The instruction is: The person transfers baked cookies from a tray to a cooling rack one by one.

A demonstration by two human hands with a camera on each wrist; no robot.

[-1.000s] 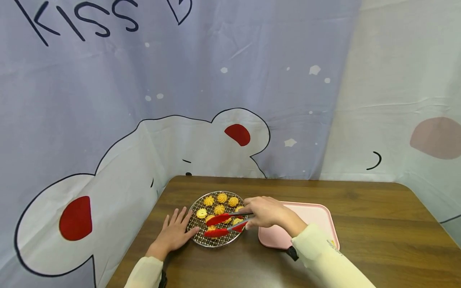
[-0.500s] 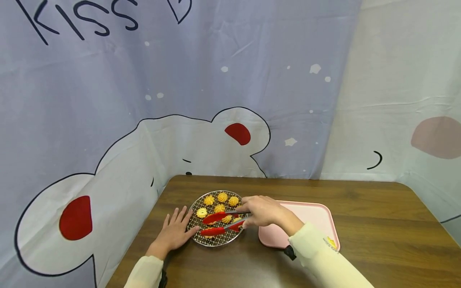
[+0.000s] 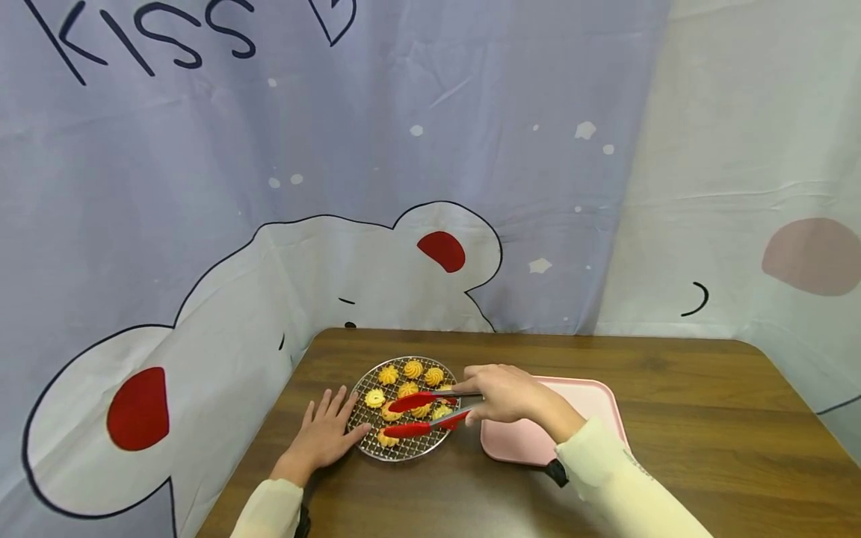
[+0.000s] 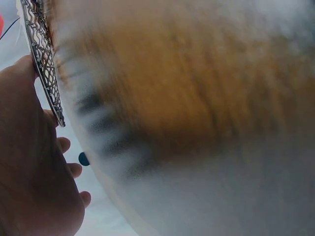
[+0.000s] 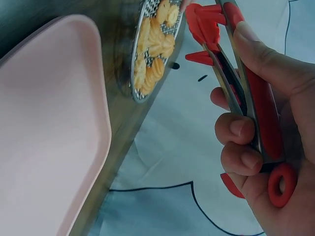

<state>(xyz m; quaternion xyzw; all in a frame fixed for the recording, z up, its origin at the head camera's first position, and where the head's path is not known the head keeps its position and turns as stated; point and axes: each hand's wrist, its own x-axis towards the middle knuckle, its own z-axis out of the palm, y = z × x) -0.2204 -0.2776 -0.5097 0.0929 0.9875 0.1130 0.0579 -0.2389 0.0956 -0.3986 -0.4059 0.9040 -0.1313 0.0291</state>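
Observation:
My right hand [image 3: 507, 392] holds red-tipped metal tongs [image 3: 410, 430] over a round wire rack [image 3: 412, 453]. Swirled yellow cookies [image 3: 413, 369] lie on the rack. The tongs' tips stand apart, close above a front cookie [image 3: 386, 438]; whether they touch it I cannot tell. In the right wrist view, thumb and fingers wrap the tongs' handle [image 5: 266, 115], which ends in a red ring. My left hand [image 3: 319, 437] lies with spread, straight fingers against the rack's left rim. The left wrist view shows this hand [image 4: 34, 162] beside the mesh edge; most of that view is blurred.
A pink tray [image 3: 501, 447] stands right of the rack, partly covered by my right forearm. Both rest on a brown wooden table [image 3: 706, 418]. A printed curtain [image 3: 377, 276] hangs behind the table's back edge.
The tongs shifted left, then back to the right. The front cookie near their tips sits slightly further left. My sleeve now hides the yellow piece at the tray's right corner. My left hand stayed put.

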